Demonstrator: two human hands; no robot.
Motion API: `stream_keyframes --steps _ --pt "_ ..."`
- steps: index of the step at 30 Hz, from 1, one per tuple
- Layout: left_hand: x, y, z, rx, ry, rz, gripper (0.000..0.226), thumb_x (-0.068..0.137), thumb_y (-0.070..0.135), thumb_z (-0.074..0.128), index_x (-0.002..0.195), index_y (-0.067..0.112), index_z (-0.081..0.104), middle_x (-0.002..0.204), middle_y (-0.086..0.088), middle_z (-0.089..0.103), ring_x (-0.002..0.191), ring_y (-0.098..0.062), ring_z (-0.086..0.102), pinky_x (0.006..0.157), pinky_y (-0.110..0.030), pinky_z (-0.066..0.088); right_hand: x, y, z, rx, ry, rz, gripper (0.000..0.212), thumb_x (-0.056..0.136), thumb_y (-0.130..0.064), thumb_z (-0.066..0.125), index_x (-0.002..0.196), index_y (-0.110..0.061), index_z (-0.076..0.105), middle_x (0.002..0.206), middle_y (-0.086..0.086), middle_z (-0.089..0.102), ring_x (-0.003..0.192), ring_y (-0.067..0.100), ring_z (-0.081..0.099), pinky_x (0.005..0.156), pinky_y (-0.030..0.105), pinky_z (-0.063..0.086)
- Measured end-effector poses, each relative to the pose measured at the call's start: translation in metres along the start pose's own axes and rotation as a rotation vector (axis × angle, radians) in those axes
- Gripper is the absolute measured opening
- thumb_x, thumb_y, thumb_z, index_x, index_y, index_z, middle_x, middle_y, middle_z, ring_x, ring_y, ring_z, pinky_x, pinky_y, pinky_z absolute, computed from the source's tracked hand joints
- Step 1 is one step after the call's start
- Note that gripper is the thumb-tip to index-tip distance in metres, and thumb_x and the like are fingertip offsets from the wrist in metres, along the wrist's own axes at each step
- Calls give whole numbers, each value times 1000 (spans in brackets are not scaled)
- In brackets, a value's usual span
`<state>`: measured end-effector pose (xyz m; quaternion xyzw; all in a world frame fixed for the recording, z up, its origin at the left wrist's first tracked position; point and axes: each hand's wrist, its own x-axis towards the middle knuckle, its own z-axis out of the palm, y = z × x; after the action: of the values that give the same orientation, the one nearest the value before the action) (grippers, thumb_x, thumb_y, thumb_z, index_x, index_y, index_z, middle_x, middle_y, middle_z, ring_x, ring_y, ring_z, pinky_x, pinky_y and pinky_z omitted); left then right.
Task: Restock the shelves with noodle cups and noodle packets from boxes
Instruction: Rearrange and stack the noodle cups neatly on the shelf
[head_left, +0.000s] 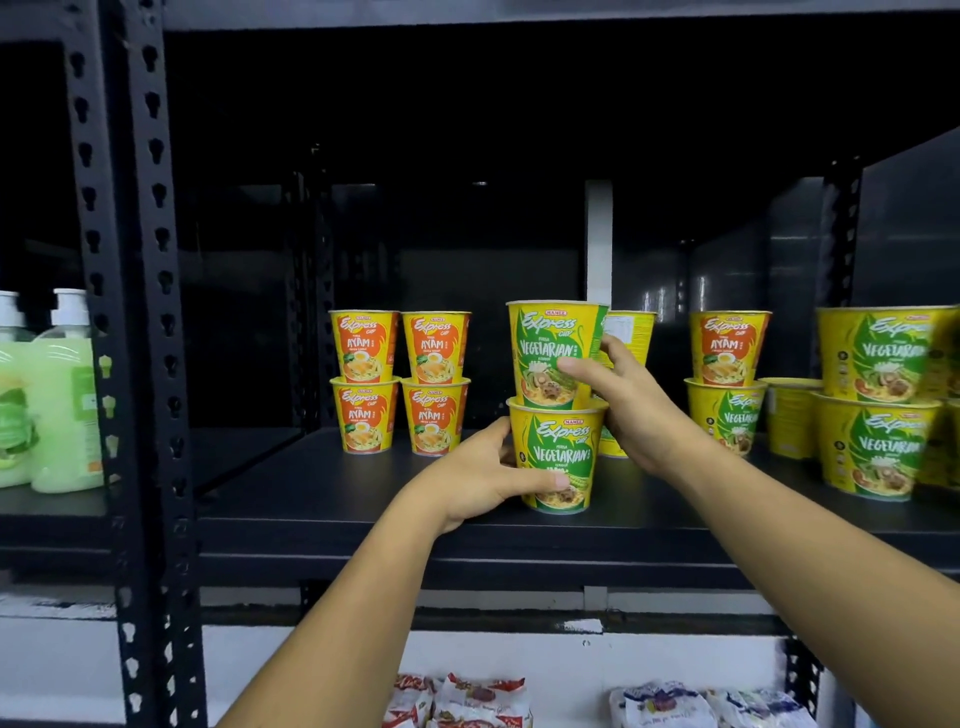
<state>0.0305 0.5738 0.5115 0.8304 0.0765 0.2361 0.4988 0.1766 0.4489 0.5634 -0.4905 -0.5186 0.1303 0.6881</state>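
Observation:
Two yellow-and-green Vegetarian noodle cups stand stacked near the front of the black shelf (363, 499). My left hand (480, 475) grips the lower cup (563, 457) from its left side, thumb across the front. My right hand (631, 400) grips the upper cup (550, 353) from the right, thumb on its label. Behind them stands another yellow stack (631, 332), partly hidden by my right hand. Orange Ayam cups (400, 382) stand two high to the left.
More stacked cups stand at the right (727, 384) and far right (878, 405). Green soap bottles (65, 395) sit on the neighbouring shelf, past a black perforated upright (150, 332). Noodle packets (462, 699) lie on the shelf below.

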Motion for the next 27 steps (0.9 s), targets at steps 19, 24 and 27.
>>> stream_keyframes --steps 19,24,27 --pt "0 1 1 -62 -19 1 63 85 12 83 139 26 52 125 6 73 116 -10 69 96 -25 53 -4 -7 -12 -96 -17 -7 32 96 -21 65 128 -19 65 119 -3 75 108 14 71 87 31 52" --pt "2 1 0 -80 -36 -11 66 84 13 83 140 26 51 128 5 72 119 -11 67 105 -32 51 -1 -5 -14 -103 -14 0 31 96 -23 65 128 -21 65 118 -3 75 108 16 72 88 33 51" --pt "2 2 -1 -89 -40 -22 65 85 12 82 140 27 51 127 5 73 119 -10 67 103 -29 51 -1 -3 -15 -122 -20 -2 31 97 -25 65 128 -23 65 119 -4 74 110 16 71 90 36 52"
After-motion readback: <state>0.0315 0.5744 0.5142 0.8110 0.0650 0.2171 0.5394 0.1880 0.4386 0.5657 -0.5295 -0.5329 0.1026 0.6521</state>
